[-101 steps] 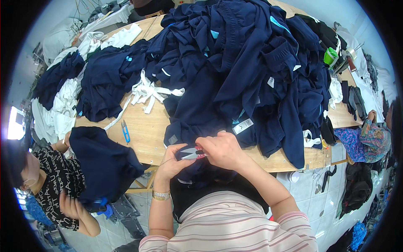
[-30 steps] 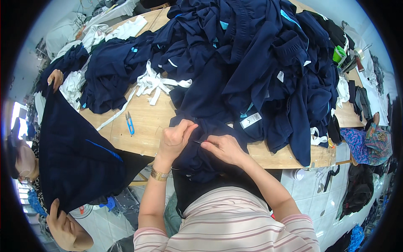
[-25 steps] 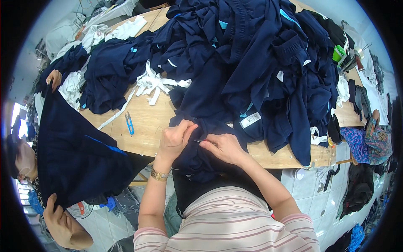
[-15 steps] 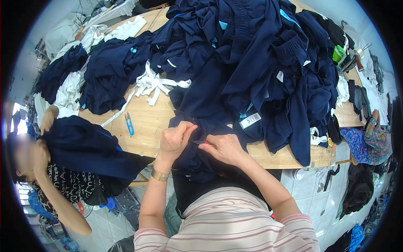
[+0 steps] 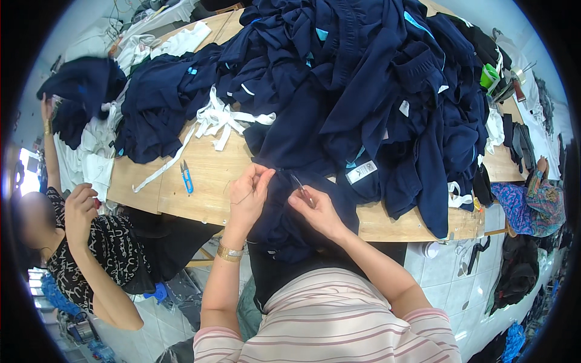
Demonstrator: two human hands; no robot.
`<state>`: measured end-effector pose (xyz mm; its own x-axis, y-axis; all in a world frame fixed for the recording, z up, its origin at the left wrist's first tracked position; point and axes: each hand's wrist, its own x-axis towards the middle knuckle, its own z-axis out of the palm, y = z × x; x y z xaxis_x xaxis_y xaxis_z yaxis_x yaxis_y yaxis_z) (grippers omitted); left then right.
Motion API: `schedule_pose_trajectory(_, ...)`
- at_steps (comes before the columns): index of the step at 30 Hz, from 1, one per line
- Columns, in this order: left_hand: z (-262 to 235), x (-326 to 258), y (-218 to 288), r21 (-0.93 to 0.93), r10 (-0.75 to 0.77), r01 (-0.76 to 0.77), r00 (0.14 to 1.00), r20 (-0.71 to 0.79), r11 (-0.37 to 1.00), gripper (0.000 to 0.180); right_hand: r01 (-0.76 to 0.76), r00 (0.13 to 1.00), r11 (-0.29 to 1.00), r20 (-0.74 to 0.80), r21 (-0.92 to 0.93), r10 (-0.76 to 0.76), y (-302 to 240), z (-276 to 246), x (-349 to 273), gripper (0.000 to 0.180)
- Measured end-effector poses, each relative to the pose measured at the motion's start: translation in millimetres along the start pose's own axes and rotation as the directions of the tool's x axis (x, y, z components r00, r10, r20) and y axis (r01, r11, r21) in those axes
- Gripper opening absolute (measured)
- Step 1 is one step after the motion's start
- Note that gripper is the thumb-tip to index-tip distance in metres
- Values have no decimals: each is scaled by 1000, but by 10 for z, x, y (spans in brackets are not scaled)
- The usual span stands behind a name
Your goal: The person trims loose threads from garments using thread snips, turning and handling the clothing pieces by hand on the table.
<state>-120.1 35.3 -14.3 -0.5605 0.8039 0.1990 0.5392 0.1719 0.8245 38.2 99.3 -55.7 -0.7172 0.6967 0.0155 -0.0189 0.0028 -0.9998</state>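
"At the table edge, what are you gripping?"
"My right hand grasps small scissors over the navy garment; my left hand pinches tight (on what, I can't tell)."
"Beyond?"
"Blue snips, white straps, then a navy heap."

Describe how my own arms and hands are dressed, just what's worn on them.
Your left hand and right hand are gloveless. A gold-toned metal watch or bracelet circles the left wrist. The short sleeves are pale with dusty-pink stripes and pinkish edges.
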Motion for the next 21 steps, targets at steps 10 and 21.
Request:
schedule_pose_trajectory(10, -25, 17, 83, 104, 75, -76, 997, 14, 992, 11, 113, 992, 803, 104, -584, -64, -255, -80, -88, 48)
schedule_pose_trajectory(21, -18, 7, 105, 210, 240, -233, 971, -5, 949, 11, 270, 960, 632, 151, -726, -236, -311, -32, -107, 47)
